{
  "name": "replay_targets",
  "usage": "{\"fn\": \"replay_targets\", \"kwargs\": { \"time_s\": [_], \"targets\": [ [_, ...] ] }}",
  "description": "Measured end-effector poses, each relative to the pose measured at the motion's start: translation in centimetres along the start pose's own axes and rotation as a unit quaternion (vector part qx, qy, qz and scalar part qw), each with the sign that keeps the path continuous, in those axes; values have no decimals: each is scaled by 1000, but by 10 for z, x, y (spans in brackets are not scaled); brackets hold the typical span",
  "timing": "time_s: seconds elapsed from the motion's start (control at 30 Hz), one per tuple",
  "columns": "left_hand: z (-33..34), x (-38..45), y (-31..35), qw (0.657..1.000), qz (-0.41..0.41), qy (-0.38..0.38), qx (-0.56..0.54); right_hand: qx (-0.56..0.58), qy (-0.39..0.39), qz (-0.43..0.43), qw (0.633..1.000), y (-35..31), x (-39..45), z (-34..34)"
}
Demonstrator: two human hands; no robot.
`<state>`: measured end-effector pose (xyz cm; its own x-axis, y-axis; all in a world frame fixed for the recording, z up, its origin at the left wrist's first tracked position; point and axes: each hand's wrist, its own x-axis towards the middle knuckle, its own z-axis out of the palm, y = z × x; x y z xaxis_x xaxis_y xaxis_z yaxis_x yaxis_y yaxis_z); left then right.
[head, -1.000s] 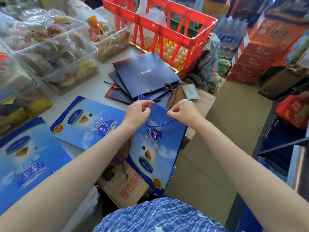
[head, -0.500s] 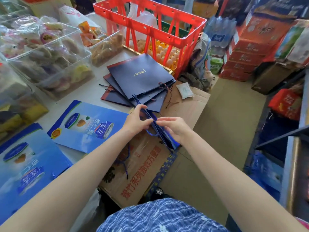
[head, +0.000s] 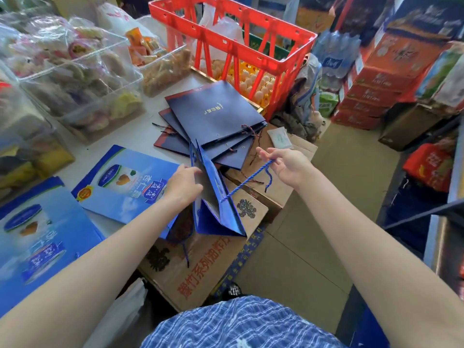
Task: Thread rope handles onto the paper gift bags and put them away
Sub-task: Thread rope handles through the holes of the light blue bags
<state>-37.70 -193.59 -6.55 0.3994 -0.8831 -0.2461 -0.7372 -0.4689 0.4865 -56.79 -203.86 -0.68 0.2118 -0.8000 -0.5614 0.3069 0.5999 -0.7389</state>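
Holding: left hand [head: 184, 183] grips the top edge of the blue gift bag [head: 217, 202], fingers curled over the edge; bag stands partly opened, edge-on to the camera, above the printed cardboard box [head: 200, 267].
Pulling side: right hand [head: 288, 164] pinches the blue rope handle [head: 247, 180] between thumb and fingertips, other fingers loosely extended.
Rope path: runs taut from the pinch down to the bag's side panel; loose end hangs below the right hand.
Second rope: a blue cord [head: 186, 254] dangles under the bag, against the box face.
Table [head: 130, 136], near side: two light-blue printed bags lie flat, one [head: 125, 182] just beside the left hand, one [head: 37, 237] at the left edge of view.
Table, far side: fanned stack of dark navy bags [head: 216, 121], flat, cords showing at their open ends.
Behind stack: red plastic crate [head: 251, 46], eggs visible through its bars.
Left background: clear bins of wrapped snacks [head: 75, 79].
Foreground: blue checked garment [head: 238, 322] on the person.
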Motion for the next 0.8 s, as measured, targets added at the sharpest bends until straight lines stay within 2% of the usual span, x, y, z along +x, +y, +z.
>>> {"fn": "replay_targets", "kwargs": {
  "time_s": [0.07, 0.17, 0.27, 0.33, 0.37, 0.4, 0.47, 0.53, 0.63, 0.7, 0.8],
  "targets": [
    [-3, 0, -14, 999, -7, -2, 40, -62, -37, 3, 997, -1, -4, 11],
    [-2, -1, -32, 996, 6, 4, 85, -182, -60, -64, 979, 2, -6, 30],
    [2, 0, -48, 994, 20, 1, 105, -332, -45, -191, 922, -6, -4, 43],
    [4, 2, -57, 996, 13, 1, 90, -410, -25, -233, 882, -15, 0, 46],
    [5, 2, -59, 997, 5, 0, 81, -428, -23, -234, 872, -18, 1, 47],
    [6, 3, -59, 998, -6, 1, 66, -423, -37, -218, 879, -18, 0, 49],
    [7, 2, -54, 999, -41, 5, 12, -372, -74, -149, 913, -12, -5, 53],
    [7, 2, -45, 995, -80, 32, -46, -355, -84, -87, 927, 2, -9, 54],
    [6, 1, -33, 983, -133, 91, -82, -420, -97, -54, 901, 24, -5, 45],
    [6, 0, -28, 985, -127, 109, -46, -452, -132, -41, 881, 33, -4, 41],
    [9, 3, -24, 991, -87, 98, 4, -551, -185, -40, 813, 37, -3, 39]
  ]
}}
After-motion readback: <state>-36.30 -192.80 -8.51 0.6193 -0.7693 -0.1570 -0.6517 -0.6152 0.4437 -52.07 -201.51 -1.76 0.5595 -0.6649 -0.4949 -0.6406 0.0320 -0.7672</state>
